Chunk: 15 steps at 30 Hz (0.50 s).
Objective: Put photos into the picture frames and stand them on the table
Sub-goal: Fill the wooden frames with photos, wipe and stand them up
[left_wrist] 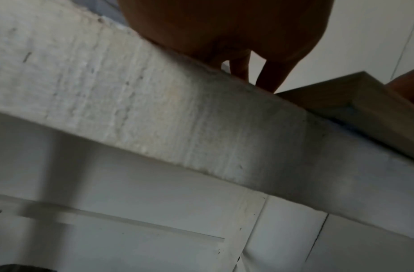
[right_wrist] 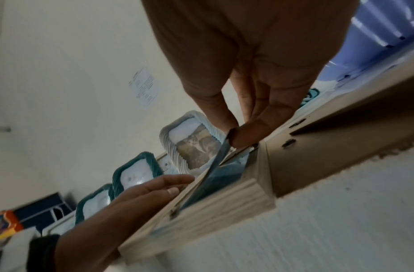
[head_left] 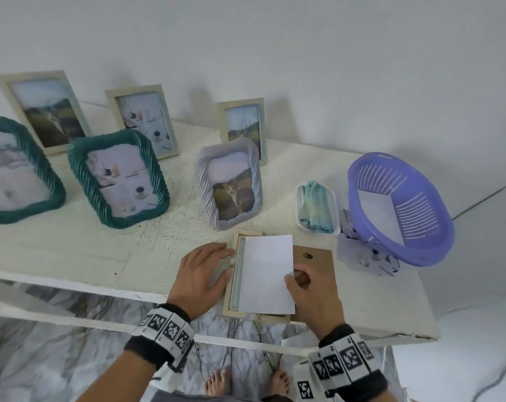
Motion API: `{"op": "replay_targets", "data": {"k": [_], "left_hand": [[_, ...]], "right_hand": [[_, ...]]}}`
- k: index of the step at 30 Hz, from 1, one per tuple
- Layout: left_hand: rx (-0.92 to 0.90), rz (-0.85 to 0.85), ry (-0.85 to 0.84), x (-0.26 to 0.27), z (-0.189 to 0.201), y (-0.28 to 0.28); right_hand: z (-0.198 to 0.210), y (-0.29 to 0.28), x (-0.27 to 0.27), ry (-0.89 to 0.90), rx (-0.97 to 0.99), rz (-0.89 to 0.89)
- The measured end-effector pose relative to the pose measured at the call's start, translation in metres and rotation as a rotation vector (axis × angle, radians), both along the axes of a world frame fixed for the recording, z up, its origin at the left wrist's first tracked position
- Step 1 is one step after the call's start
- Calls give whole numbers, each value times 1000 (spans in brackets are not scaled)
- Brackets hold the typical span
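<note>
Photo [head_left: 267, 274], white back up, lay over the open back of a pale wooden frame [head_left: 235, 274] at the lower centre of the head view, near the front edge of the white bench [head_left: 72, 245]. It sat skewed to the right, so a strip of glass showed along the frame's left side, and its upper right corner stuck out past the frame's edge. The right hand [head_left: 311, 294] pinched the photo's right edge between thumb and fingertips; in the right wrist view the sheet [right_wrist: 219, 156] rose at a slant from the frame [right_wrist: 224, 206] to that pinch. The left hand [head_left: 201, 275] lay flat with straight fingers against the frame's left side, holding nothing. In the left wrist view only the dark underside of that hand [left_wrist: 224, 31] and a corner of the frame [left_wrist: 355, 103] showed above the bench edge.

A brown backing board [head_left: 315, 256] lay just right of the frame, partly under the right hand. Six filled frames stood across the upper left and centre of the head view: three plain pale ones behind, two teal rope-edged ones and a white ribbed one [head_left: 230, 184] in front. At the right a purple basket [head_left: 402, 210] was tipped on its side with a white sheet inside, a small white tray with a blue-green cloth [head_left: 315, 207] just left of it, and loose prints [head_left: 365, 253] beneath its rim.
</note>
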<state>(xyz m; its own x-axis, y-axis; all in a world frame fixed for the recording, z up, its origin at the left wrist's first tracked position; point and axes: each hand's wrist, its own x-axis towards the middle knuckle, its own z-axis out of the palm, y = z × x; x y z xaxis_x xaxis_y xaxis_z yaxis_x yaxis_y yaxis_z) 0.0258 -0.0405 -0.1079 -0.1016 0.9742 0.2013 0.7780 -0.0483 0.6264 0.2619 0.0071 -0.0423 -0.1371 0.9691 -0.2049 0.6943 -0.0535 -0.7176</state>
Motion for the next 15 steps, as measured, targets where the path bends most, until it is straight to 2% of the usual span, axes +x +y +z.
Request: {"op": "replay_targets", "data": {"k": [4,6,9,15], "left_hand": [[21,14,7,1,-2,0],[22,10,6,0,-3,0],[22,7,8,-1,-3,0],[34,9,22,-1,-5,1]], "right_hand": [[6,-3,-10,-311,57,50],[14,-6,-16,-410,81,96],[21,-11,-25,-466,50,156],[-2,-11,-26,-440,148,153]]}}
